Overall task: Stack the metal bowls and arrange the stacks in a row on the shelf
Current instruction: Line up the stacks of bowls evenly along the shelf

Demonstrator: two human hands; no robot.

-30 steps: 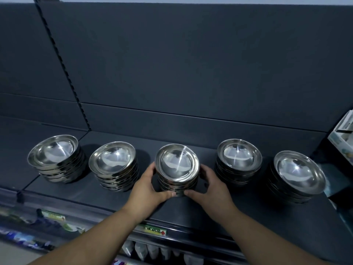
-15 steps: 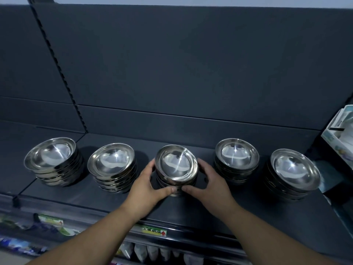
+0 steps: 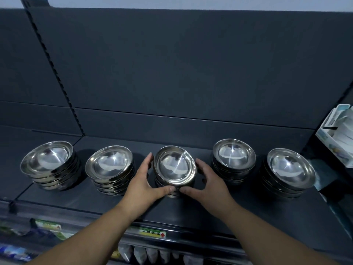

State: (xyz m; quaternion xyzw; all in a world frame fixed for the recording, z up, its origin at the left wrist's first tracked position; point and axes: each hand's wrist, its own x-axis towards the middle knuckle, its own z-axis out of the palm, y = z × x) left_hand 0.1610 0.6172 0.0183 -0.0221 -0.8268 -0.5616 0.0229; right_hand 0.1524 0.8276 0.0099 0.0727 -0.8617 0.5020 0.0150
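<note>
Five stacks of shiny metal bowls stand in a row on a dark shelf (image 3: 210, 213). My hands cup the middle stack (image 3: 174, 165), whose top bowl tilts slightly. My left hand (image 3: 142, 182) wraps its left side and my right hand (image 3: 208, 183) its right side. Both thumbs press the lower bowls at the front. The fingers curve behind the rim. To the left stand the far-left stack (image 3: 46, 161) and the second stack (image 3: 108, 164). To the right stand the fourth stack (image 3: 234, 154) and the far-right stack (image 3: 290, 167).
A dark back panel rises behind the row, with a slotted upright (image 3: 51, 60) on the left. A white box of goods (image 3: 336, 134) sits at the right edge. A green price label (image 3: 151, 234) marks the shelf front, with packaged goods (image 3: 152, 255) below.
Both hands stay around the middle stack, and their fingers have eased a little off the rim. The stack's place in the row has hardly changed.
</note>
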